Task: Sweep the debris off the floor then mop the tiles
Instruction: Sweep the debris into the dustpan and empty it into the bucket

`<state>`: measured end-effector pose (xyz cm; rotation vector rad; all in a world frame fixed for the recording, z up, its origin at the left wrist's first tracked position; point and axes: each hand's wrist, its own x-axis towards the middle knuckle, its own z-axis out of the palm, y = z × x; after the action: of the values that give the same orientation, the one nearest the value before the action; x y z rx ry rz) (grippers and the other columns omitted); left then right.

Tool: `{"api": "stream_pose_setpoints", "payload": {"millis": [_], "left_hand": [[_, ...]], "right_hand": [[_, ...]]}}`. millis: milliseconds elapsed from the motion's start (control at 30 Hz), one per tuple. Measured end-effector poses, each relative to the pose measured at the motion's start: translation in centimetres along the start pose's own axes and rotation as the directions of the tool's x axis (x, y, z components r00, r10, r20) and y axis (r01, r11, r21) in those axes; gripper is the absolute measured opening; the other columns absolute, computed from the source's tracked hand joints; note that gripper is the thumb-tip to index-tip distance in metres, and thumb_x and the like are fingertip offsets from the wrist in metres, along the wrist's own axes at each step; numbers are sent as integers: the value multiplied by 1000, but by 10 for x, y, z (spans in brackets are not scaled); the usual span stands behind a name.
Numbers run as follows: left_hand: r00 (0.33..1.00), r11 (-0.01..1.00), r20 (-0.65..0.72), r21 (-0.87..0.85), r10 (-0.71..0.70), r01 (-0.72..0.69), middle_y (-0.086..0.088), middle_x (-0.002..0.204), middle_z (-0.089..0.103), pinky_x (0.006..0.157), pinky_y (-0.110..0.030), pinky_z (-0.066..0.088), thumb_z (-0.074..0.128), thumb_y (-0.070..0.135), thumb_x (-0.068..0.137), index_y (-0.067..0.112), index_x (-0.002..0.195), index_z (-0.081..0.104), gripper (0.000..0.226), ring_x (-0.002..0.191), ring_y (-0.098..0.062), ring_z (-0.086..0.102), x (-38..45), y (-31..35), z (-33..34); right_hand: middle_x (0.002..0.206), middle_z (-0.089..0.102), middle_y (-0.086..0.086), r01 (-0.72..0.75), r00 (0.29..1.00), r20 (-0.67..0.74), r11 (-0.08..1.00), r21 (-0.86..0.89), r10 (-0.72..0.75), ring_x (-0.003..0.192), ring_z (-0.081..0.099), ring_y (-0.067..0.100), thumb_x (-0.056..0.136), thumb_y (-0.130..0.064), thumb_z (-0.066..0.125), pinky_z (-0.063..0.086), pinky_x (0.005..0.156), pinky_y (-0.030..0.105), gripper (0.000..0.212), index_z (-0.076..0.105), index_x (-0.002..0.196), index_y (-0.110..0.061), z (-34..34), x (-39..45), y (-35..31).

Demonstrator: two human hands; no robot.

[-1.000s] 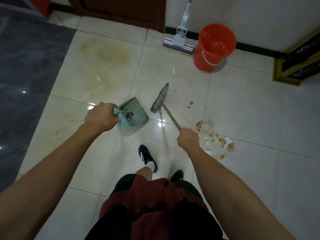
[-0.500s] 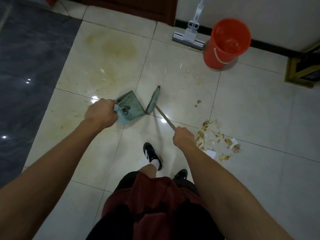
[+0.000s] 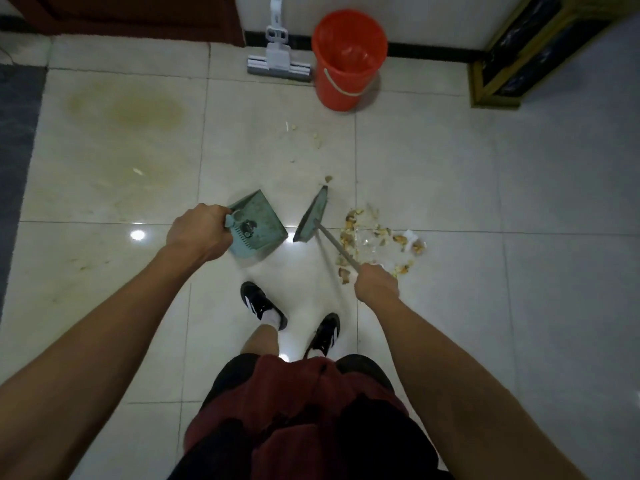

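Observation:
My left hand (image 3: 199,233) grips the handle of a teal dustpan (image 3: 258,226) held low over the cream floor tiles. My right hand (image 3: 375,282) grips the metal handle of a small teal broom (image 3: 313,216), whose head stands on edge just left of a pile of yellowish debris (image 3: 377,237). A few loose scraps (image 3: 315,138) lie farther off toward the wall. A white flat mop (image 3: 278,62) leans against the wall beside an orange bucket (image 3: 348,58). A yellowish stain (image 3: 135,109) spreads over the tile at the upper left.
My two feet in black shoes (image 3: 263,304) stand just behind the dustpan and broom. A gold-framed dark cabinet (image 3: 512,64) sits at the top right. A dark wooden door (image 3: 138,15) is at the top left, and a grey floor strip (image 3: 17,150) runs along the left edge.
The view has swung left and closer to the wall. The broom head has moved right, next to the debris pile, and now stands apart from the dustpan. Both hands keep their hold.

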<state>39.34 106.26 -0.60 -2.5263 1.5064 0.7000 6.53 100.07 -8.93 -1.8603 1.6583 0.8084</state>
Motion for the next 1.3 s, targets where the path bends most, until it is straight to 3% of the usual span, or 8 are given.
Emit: {"api": "stream_pose_setpoints", "payload": {"millis": [200,367,533,667,767,967,1200,1300], "left_hand": [[996,996,-5,-24,87,-87,-6,83,66,67,-37,54,61,20,84,28,97,71,18,73,-33,62,-18,53,19],[994,993,-15,-52,104,-105,-6,82,65,66,-38,54,60,18,82,29,96,71,20,73,-33,61,-20,62,18],[996,993,-15,-81,86,-87,-4,79,63,61,-33,47,59,19,83,29,93,70,18,70,-31,60,-10,39,2],[998,994,3,-92,62,-61,-4,80,64,62,-35,51,60,21,83,29,91,69,14,71,-30,61,1,13,-12],[1000,994,14,-105,23,-21,-5,82,65,67,-39,56,59,19,82,28,88,68,14,72,-31,62,15,-17,-29],[999,989,-21,-147,-40,36,-5,82,63,63,-32,46,56,15,81,27,85,65,15,74,-32,60,42,-78,-66],[993,980,-63,-178,-100,87,-4,76,62,60,-32,47,57,16,82,25,87,67,14,69,-31,60,71,-131,-89],[989,976,-70,-185,-129,115,-6,81,64,61,-33,49,58,18,82,26,89,67,14,71,-32,60,89,-144,-95]], "right_hand": [[111,63,7,-67,997,-35,998,2,67,97,67,27,94,-12,55,45,66,32,31,60,124,-11,-2,-14,62],[110,63,7,-49,998,-41,999,19,50,88,63,25,92,-6,53,45,64,32,32,58,123,-10,-12,-14,59],[93,59,6,-16,997,-68,999,47,19,77,56,24,91,-5,51,47,64,34,27,61,117,-8,-24,-7,18],[102,64,7,0,998,-62,999,37,3,87,65,26,91,-7,53,53,70,34,26,60,117,-10,-40,1,-17],[95,62,4,27,996,-86,1000,6,-27,77,62,21,93,-9,52,43,60,29,27,60,119,-12,-55,9,-55],[112,65,9,73,991,-112,996,-42,-77,97,66,27,95,-12,49,54,78,34,31,59,125,-11,-87,29,-132],[113,64,10,149,977,-141,985,-87,-160,97,66,27,95,-11,50,47,69,30,29,59,123,-10,-113,58,-201],[114,64,10,188,970,-131,975,-117,-203,99,66,28,95,-13,52,50,75,31,31,59,125,-11,-128,78,-226]]}}
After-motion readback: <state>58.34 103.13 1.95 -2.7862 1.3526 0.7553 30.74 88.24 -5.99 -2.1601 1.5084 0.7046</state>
